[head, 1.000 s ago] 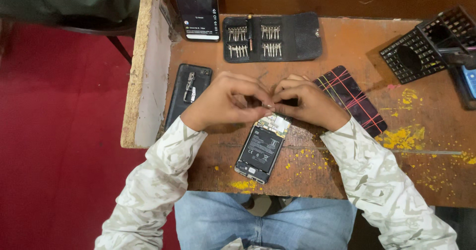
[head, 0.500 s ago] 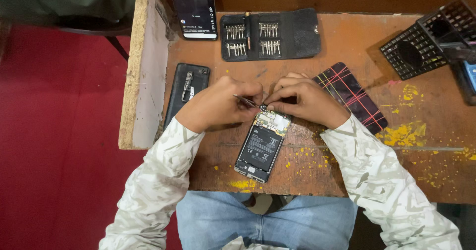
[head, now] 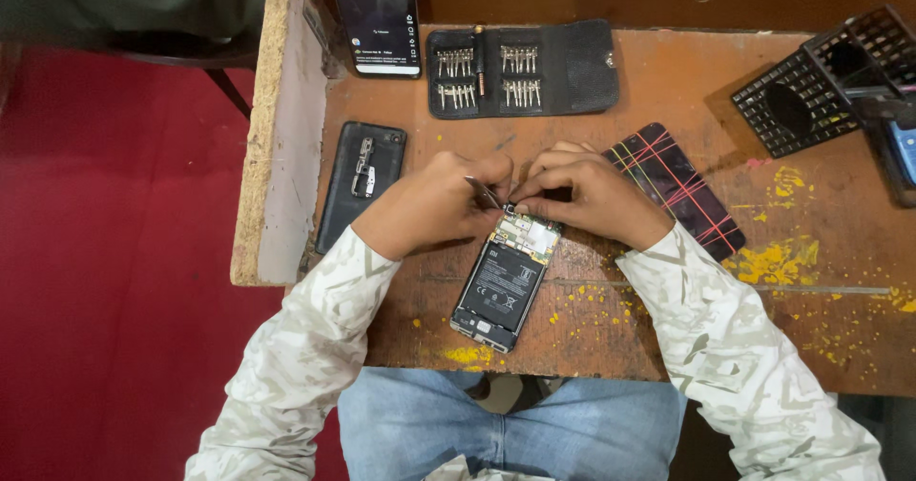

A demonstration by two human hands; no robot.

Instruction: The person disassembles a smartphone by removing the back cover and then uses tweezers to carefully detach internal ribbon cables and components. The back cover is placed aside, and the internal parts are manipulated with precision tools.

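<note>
From the head camera, looking straight down, an opened phone [head: 503, 282] lies at a slant on the worn wooden table [head: 668, 90], its back cover off so that the black battery and the circuit board at its upper end show. It sits near the table's front edge, just above the person's blue-jeaned lap.

Both hands meet at the phone's upper end. The left hand [head: 434, 204] is curled, its fingertips pinching a thin metal tool [head: 484, 193] — likely tweezers — whose tip points down at the board. The right hand [head: 582, 193] is bent over the same corner, fingers drawn together and pressing at the phone's top edge; whether it pinches some small part there cannot be told, since the fingers hide the spot. The two hands are almost touching.

To the left of the left hand lies a removed black back cover [head: 362, 187], inner side up, with a small metal piece resting on it. Just beyond the right hand lies a dark case with red and yellow lines [head: 679, 190], partly under the wrist. Further up the table an open black pouch of screwdriver bits [head: 520, 68] lies flat, and beside it — on its left — another phone with a dark screen [head: 382, 18]. A black mesh holder [head: 811, 90] stands at the far right. Yellow specks [head: 775, 260] dot the table surface.
</note>
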